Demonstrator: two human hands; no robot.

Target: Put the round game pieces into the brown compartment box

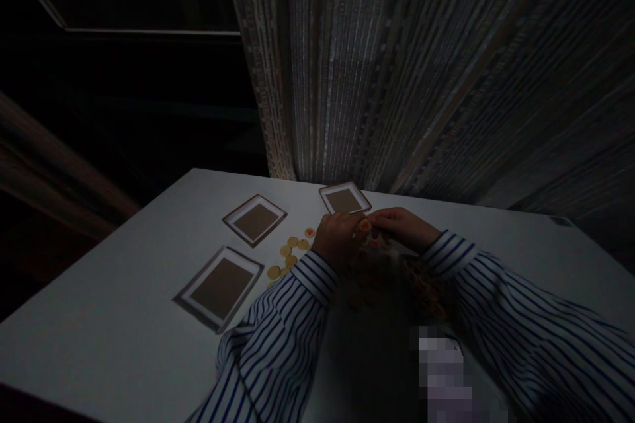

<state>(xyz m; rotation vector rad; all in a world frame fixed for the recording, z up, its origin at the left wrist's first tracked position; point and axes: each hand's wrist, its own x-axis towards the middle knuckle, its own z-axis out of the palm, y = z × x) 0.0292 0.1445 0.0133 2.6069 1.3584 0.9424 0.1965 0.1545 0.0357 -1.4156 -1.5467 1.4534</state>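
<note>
A small round wooden game piece (pixel 365 225) with a red mark sits between the fingertips of both hands, above the table. My left hand (pixel 340 236) is closed, its fingers curled at the left edge of the piece. From the other side my right hand (pixel 403 227) pinches at the same piece with thumb and forefinger. Several pale round pieces (pixel 291 261) lie loose left of my left wrist, and a red-marked piece (pixel 309 232) is beside that hand. In the shadow below my hands are more pieces (pixel 367 281), hard to make out.
Three shallow rectangular trays with brown bottoms lie on the white table (pixel 124 291): a near-left tray (pixel 258 268), a middle tray (pixel 282 215) and a back tray (pixel 322 193). A heap of round pieces (pixel 426 291) lies by my right forearm. A string curtain (pixel 347 79) hangs behind the table.
</note>
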